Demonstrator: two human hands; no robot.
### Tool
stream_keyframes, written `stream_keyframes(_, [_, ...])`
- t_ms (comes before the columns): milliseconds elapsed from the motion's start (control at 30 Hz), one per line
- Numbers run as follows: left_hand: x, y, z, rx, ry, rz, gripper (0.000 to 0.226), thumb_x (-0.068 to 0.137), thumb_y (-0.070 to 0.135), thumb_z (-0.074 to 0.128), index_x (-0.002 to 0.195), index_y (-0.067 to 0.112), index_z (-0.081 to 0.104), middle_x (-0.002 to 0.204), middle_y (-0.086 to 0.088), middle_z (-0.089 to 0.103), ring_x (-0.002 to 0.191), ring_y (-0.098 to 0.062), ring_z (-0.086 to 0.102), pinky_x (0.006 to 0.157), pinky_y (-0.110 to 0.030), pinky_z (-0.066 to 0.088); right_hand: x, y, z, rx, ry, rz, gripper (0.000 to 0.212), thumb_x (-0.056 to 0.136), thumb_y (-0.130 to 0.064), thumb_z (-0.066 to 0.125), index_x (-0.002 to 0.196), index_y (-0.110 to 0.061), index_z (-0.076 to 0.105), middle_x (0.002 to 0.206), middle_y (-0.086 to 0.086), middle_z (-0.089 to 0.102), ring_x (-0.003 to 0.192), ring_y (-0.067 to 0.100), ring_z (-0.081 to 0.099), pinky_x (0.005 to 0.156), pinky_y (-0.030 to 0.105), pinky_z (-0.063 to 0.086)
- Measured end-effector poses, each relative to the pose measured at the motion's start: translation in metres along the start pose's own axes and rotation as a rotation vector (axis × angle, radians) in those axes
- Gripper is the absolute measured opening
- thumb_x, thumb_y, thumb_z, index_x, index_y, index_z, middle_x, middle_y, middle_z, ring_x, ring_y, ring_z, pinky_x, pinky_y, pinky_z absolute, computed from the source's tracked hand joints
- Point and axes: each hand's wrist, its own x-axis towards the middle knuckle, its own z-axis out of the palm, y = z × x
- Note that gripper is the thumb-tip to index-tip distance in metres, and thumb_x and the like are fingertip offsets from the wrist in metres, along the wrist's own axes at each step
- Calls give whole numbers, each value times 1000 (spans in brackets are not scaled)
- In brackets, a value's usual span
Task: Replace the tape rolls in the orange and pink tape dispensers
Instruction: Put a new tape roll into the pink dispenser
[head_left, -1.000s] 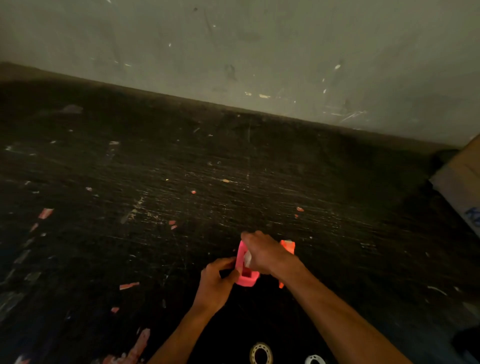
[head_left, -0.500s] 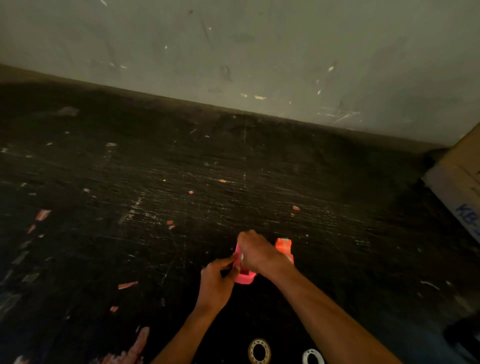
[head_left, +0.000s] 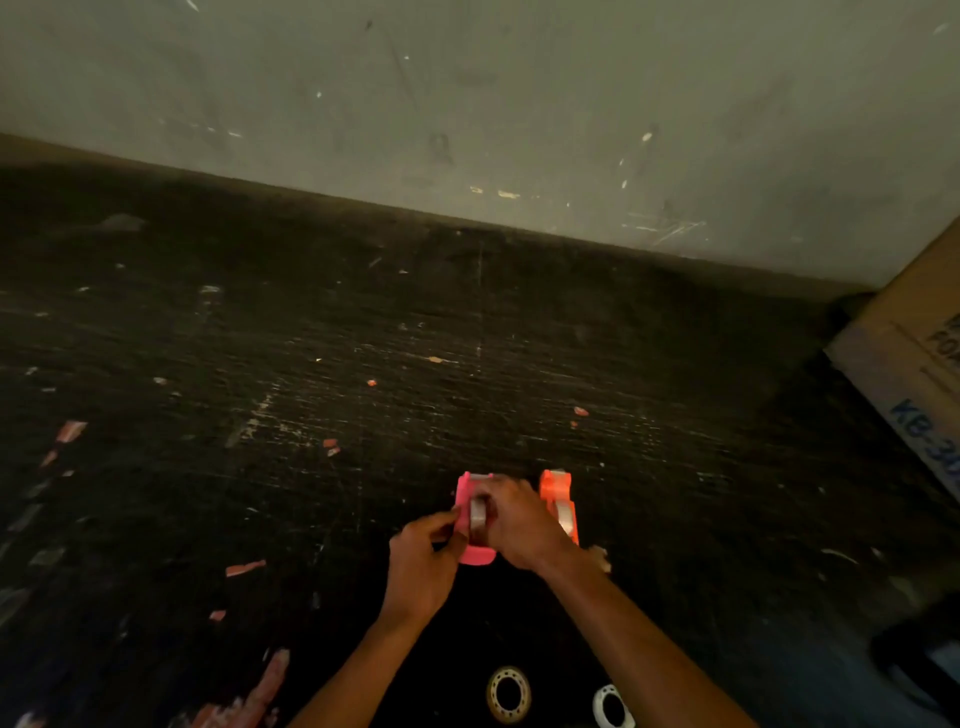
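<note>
Where the scuffed black table (head_left: 311, 415) meets the grey wall (head_left: 467, 78), a cardboard box (head_left: 919, 364) crowds the right edge. Near the front, the pink tape dispenser (head_left: 475, 555) stands just beside the orange tape dispenser (head_left: 556, 491). His left hand (head_left: 421, 566) pinches the pink one's side, while his right hand (head_left: 519, 525) presses a tape roll (head_left: 478, 512) down into it. Two spent cores (head_left: 509, 693) lie closest to him.

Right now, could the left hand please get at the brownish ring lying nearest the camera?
Probably yes, once freed: the left hand is steadying the pink dispenser, and the brownish ring lies uncovered on the dark table between both forearms.
</note>
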Motion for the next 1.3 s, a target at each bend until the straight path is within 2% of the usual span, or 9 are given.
stream_keyframes(100, [0, 1, 0, 24, 9, 18, 22, 84, 10, 62, 101, 20, 73, 85, 13, 71, 72, 15, 62, 73, -5, 48, 2, 6, -6, 82, -29, -3, 17, 76, -12, 71, 93, -16, 72, 93, -2, 71, 81, 5, 63, 80, 25, 54])
stream_keyframes(200, [1, 0, 1, 66, 21, 14, 20, 83, 15, 63, 101, 19, 71, 95, 6, 73, 83, 3, 66, 82, -20, 54, 6, 9, -11, 65, -28, 1, 18, 84, -2, 59, 95, -7, 72, 98, 8, 73, 83, 7, 61, 67, 5, 43])
stream_keyframes(333, [6, 5, 0, 69, -35, -20, 13, 84, 22, 63, 96, 22, 68, 89, 9, 69, 82, 2, 64, 75, -18, 52, 10, 10, -7, 64, 40, 5, 11, 85, -8, 62, 89, -11, 71, 93, 3, 70, 86, 10, 62, 79, 23, 48])
stream_keyframes(433, [12, 5, -1, 149, -53, -8, 11, 82, 36, 63, 85, 26, 64, 87, 7, 70, 81, -6, 67, 77, -33, 57, 12, 12, -6, 52, 53, -22, 12, 87, -6, 58, 85, -11, 68, 83, -3, 67, 80, 5, 62, 77, 20, 48])
stream_keyframes(500, [15, 4, -2, 197, -46, 19, 13, 82, 38, 63, 82, 25, 63, 85, 6, 70, 79, -8, 67, 76, -39, 57, 13, 13, -7, -57, 70, -86, 11, 89, -9, 54, 91, -11, 65, 100, 6, 65, 96, 17, 61, 85, 31, 50])
stream_keyframes(633, [16, 4, -5, 243, -70, 73, 21, 81, 50, 58, 79, 29, 62, 82, 8, 69, 77, -6, 65, 75, -39, 56, 16, 21, -4, -240, 70, -221, 21, 93, -15, 49, 112, -10, 57, 128, 9, 56, 120, 22, 49, 103, 35, 40])
stream_keyframes(833, [16, 4, -8, 267, -76, 80, 27, 82, 51, 56, 86, 26, 64, 89, 9, 70, 81, -6, 64, 76, -35, 54, 30, 25, -10, -115, 52, -184, 10, 96, -21, 46, 97, -15, 54, 104, 9, 64, 97, 22, 59, 77, 34, 44])
stream_keyframes(1100, [20, 3, -9, 290, -104, 69, 16, 83, 43, 59, 84, 28, 61, 90, 6, 70, 81, -8, 65, 76, -34, 54, 59, 27, -14, -60, 10, -118, 8, 92, -15, 55, 93, -11, 61, 98, 10, 69, 89, 19, 62, 71, 29, 41])
stream_keyframes(1300, [22, -1, -8, 280, -97, 47, 21, 83, 43, 59, 91, 24, 66, 92, 4, 71, 83, -10, 66, 79, -41, 55, 77, 32, -17, 70, -101, 4, 8, 88, -10, 61, 86, -9, 68, 95, 11, 71, 86, 16, 62, 79, 35, 49])
